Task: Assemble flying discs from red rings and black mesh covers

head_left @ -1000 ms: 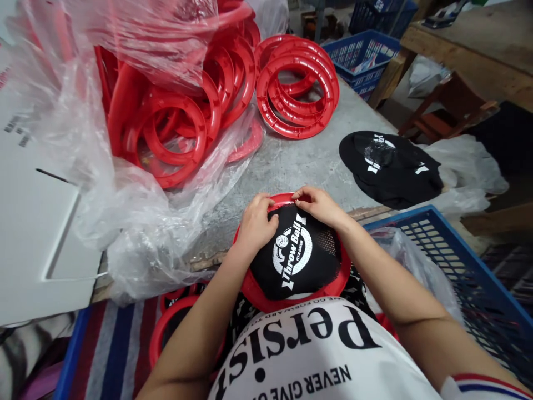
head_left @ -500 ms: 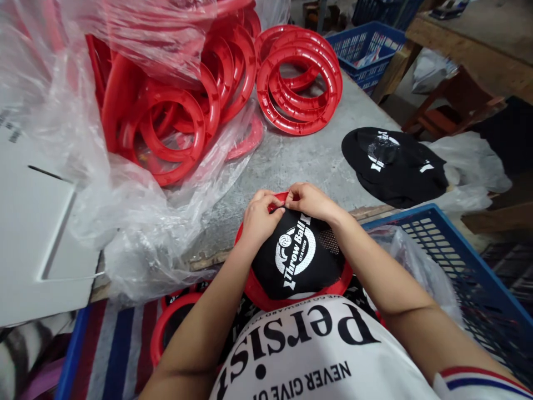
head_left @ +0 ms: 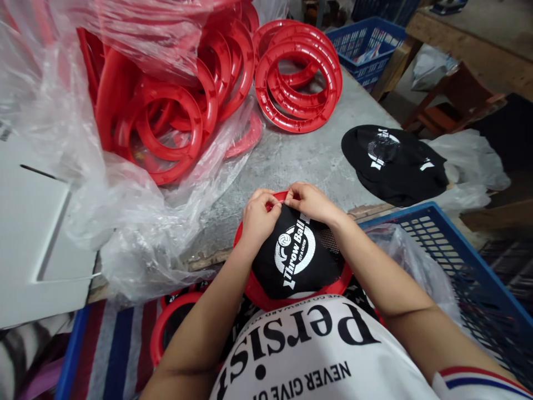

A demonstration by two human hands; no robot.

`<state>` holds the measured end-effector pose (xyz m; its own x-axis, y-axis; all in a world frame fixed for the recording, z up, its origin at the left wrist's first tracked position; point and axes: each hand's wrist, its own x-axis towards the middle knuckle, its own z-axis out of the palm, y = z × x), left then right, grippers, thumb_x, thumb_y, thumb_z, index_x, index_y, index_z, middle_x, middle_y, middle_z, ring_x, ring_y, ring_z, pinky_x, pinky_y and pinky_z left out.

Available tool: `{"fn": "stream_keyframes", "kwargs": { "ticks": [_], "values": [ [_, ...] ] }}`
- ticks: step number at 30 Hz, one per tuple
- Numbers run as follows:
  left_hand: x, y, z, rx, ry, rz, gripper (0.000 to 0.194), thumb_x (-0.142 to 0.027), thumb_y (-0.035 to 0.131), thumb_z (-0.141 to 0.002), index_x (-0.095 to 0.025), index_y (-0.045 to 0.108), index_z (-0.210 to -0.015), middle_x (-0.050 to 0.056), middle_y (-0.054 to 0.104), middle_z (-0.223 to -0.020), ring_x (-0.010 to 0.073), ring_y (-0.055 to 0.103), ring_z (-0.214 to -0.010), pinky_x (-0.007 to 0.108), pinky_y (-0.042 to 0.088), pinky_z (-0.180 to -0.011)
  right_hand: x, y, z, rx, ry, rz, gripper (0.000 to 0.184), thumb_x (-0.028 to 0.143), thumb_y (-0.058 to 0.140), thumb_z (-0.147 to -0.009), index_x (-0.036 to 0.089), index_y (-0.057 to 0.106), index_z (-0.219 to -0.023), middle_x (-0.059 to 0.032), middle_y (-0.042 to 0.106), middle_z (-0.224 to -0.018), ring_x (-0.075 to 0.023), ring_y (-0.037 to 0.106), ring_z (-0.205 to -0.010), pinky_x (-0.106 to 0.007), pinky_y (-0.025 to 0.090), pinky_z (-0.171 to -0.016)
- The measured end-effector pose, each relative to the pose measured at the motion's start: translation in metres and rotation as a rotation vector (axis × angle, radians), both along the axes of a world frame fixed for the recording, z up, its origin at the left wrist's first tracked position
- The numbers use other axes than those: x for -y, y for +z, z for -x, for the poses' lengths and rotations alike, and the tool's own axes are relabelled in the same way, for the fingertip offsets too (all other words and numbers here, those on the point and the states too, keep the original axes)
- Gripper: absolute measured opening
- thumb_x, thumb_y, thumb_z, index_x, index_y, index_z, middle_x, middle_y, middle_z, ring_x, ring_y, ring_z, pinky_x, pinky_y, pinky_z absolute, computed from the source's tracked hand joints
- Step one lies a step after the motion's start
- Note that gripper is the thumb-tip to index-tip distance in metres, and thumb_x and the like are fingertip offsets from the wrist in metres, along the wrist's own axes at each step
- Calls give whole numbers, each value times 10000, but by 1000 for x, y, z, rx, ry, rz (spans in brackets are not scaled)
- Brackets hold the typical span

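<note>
A black fabric disc [head_left: 266,272] printed "Throw Ball" in white lies across a red plastic ring [head_left: 255,293] against my shirt. My left hand [head_left: 260,214] pinches the fabric's far edge at the ring's rim, thumb and fingers together. Close beside it, my right hand [head_left: 310,201] pinches the same edge, its fingertips almost meeting the left ones. The exact grip under the fingertips is too small to make out. The ring's near side rests by my body, and my forearms cover parts of its sides.
Several red rings [head_left: 297,78] lean stacked on the grey table [head_left: 308,158]; more spill from a clear plastic bag [head_left: 137,222] at left. Black fabric discs [head_left: 393,166] lie at right. A blue crate [head_left: 470,266] stands beside my right arm, another blue crate [head_left: 366,47] further back.
Both hands stay at the far rim with only tiny finger shifts at the fabric edge. The view has tilted very slightly; the other things stand as before.
</note>
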<state>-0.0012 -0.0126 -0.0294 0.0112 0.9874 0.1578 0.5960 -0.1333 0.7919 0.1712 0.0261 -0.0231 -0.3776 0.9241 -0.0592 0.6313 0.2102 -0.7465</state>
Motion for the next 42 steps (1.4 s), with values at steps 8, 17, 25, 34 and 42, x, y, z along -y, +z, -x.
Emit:
{"fn": "stream_keyframes", "kwargs": {
  "ticks": [8,17,25,34,42],
  "values": [
    [0,3,-2,-25,12,13,116,-144,605,-819,-214,611,-727,39,687,-1088,192,638,-1050,361,482,-1008,2,1,2,55,-33,-21,102,191,602,-837,184,602,-736,-13,640,-807,-143,525,-746,-257,356,-685],
    [-8,1,-7,-130,19,74,162,-120,546,-833,-207,570,-698,77,672,-1030,218,636,-1027,367,484,-998,4,6,11,153,-74,-8,138,176,553,-855,179,611,-730,-39,657,-841,-150,533,-750,-263,360,-681],
    [12,6,19,-199,-92,28,277,-97,452,-845,-211,569,-1069,106,622,-1253,247,586,-1212,418,447,-1088,-1,2,-7,-5,-80,-19,185,102,549,-827,183,678,-934,-52,719,-1003,-180,619,-913,-293,452,-850],
    [12,7,10,-133,-49,109,199,-147,601,-773,-249,636,-941,45,623,-1166,242,627,-1110,421,481,-1047,-13,13,8,51,154,3,143,77,606,-749,179,702,-778,-45,731,-995,-182,652,-926,-269,462,-835],
    [8,-2,3,-84,50,96,21,-221,660,-814,-233,645,-825,32,652,-1129,226,638,-1055,400,490,-984,-11,8,8,102,99,-19,81,160,645,-792,174,644,-713,-32,702,-844,-159,605,-795,-256,400,-710]
  ]
}}
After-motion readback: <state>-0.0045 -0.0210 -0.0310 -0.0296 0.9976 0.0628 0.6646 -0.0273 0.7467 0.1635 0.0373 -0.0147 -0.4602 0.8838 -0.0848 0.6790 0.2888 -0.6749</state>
